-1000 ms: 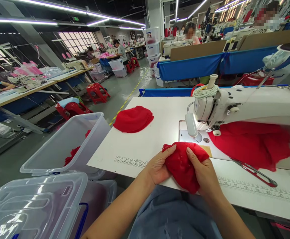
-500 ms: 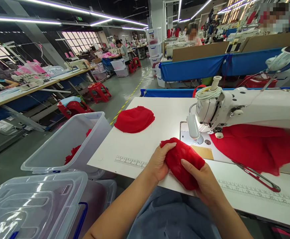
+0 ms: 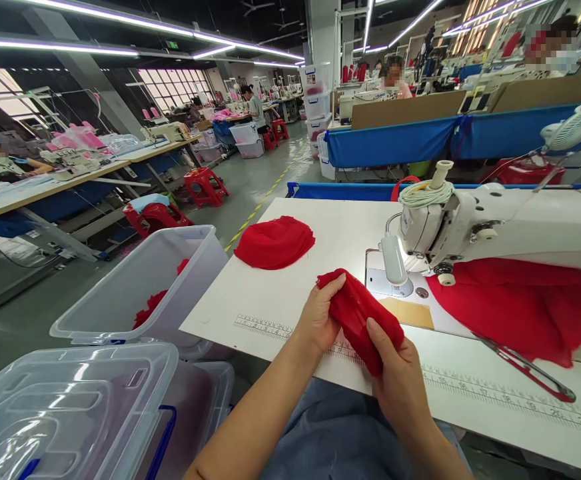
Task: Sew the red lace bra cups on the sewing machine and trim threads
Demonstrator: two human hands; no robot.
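Observation:
Between my hands a folded piece of red fabric (image 3: 363, 313) is stretched just above the front of the white table. My left hand (image 3: 323, 317) pinches its upper left end, thumb on top. My right hand (image 3: 395, 363) grips the lower right end, fingers curled behind the cloth. Beyond them, left of centre, lies a stack of red cut pieces (image 3: 274, 242). The sewing machine (image 3: 435, 227) stands to the right, its needle plate (image 3: 385, 283) lit by a small lamp. More red fabric (image 3: 515, 303) lies under the machine arm, with scissors (image 3: 530, 373) in front of it.
An open plastic bin (image 3: 140, 287) with red scraps stands off the table's left edge. Nearer me is a lidded clear box (image 3: 70, 407). Red stools (image 3: 205, 187) and other worktables (image 3: 95, 170) line the aisle. A printed ruler (image 3: 265, 327) runs along the table front.
The red fabric has been folded narrower between my hands. My right hand has turned more upright and moved slightly left. The view has shifted a little.

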